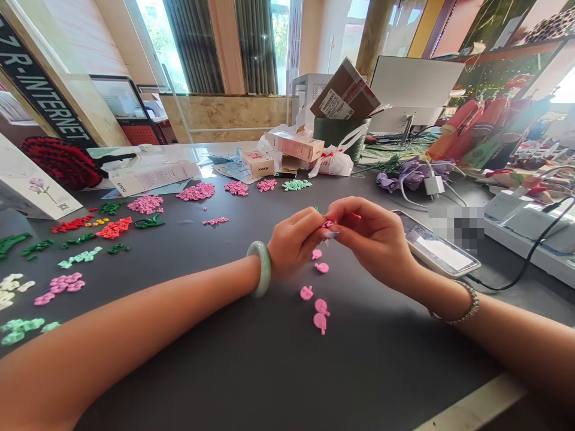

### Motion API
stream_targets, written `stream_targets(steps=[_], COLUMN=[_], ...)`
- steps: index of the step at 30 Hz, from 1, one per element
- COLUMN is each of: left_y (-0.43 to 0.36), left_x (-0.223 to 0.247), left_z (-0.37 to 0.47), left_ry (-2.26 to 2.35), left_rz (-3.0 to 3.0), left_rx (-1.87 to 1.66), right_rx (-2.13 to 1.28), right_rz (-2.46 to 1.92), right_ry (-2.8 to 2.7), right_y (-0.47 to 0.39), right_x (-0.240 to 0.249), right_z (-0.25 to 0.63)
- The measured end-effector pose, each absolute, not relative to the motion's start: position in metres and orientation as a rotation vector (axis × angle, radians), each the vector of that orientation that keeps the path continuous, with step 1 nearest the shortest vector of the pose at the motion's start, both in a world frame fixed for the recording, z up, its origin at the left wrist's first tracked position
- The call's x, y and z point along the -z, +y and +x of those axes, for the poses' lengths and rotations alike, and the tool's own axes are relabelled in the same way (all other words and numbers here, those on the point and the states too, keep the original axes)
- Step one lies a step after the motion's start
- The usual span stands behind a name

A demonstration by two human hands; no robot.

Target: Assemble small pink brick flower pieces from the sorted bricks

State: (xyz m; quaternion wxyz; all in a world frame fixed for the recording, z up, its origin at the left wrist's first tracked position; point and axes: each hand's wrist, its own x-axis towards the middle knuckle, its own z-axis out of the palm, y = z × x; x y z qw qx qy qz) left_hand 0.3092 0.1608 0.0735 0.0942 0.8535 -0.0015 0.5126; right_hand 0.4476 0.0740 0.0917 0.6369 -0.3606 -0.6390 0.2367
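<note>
My left hand (294, 240), with a pale green bangle at its wrist, is closed in a pinch. Its fingertips meet those of my right hand (375, 236) over a small pink plastic piece (328, 224), which both hands grip. A bit of green shows just above the fingers; most of what is held is hidden by them. Below the hands, several loose round pink pieces with short tabs (320, 307) lie in a line on the dark table (251, 365).
Sorted heaps of small parts lie at left: pink (196, 191), red (114, 227), mint green (81, 257) and cream (11, 287). A phone (438, 248) with a cable rests right of my right hand. Small boxes (294, 145), purple flowers (404, 173) and a monitor (411, 87) stand behind.
</note>
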Motion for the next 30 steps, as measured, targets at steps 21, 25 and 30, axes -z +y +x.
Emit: stream_targets(steps=[21,25,30], left_y=[0.181,0.181,0.169], left_x=[-0.073,-0.073,-0.073], left_z=[0.305,0.305,0.308], left_ry=[-0.379,-0.356,-0.051], left_rz=[2.921,2.965,2.671], left_rx=[-1.663,-1.657,-1.482], right_rx=[-0.729,-0.706,-0.668], right_rz=[-0.726,-0.693,-0.730], right_ry=[-1.483,-1.474,-1.425], right_y=[0.084,0.084,0.088], right_x=[-0.085,-0.085,-0.081], right_z=[0.462,0.461,0.462])
